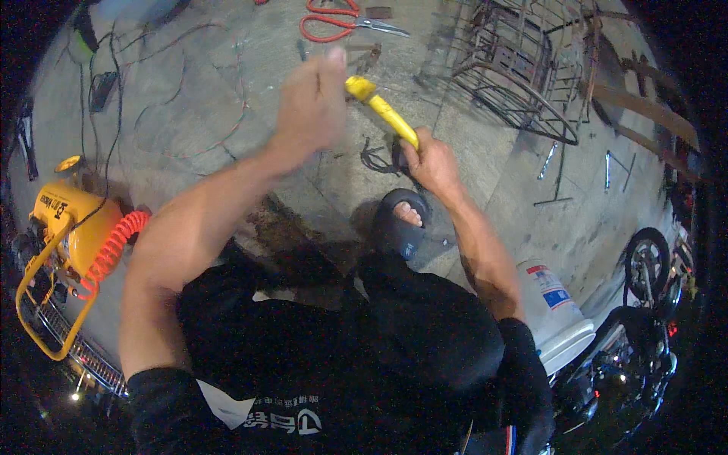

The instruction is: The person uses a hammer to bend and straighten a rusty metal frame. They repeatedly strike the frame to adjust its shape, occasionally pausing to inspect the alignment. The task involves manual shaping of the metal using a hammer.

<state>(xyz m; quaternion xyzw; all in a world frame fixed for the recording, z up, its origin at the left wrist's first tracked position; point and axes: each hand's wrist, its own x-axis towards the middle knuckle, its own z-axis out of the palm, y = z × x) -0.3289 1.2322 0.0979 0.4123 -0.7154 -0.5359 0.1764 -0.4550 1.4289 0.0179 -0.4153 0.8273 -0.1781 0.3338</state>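
My right hand point(434, 164) is closed around the lower end of a yellow hammer-shaped tool point(393, 117). The tool slants up and left, its thicker yellow head close to my left hand. Raised in front of me, my left hand point(312, 102) is smeared by motion, so its fingers and anything in them cannot be made out. On the concrete floor beyond the hands lie red-handled scissors point(330, 29) and a small rusty metal piece point(369, 57). A black cord point(375, 157) lies on the floor beside the right hand.
At left stands a yellow air compressor point(76, 216) with an orange-red coiled hose point(114, 246). A metal rod frame point(523, 76) is far right, near wrenches point(547, 161). A white bucket point(557, 307) and a motorcycle point(622, 356) stand right. My foot point(402, 220) is below the tool.
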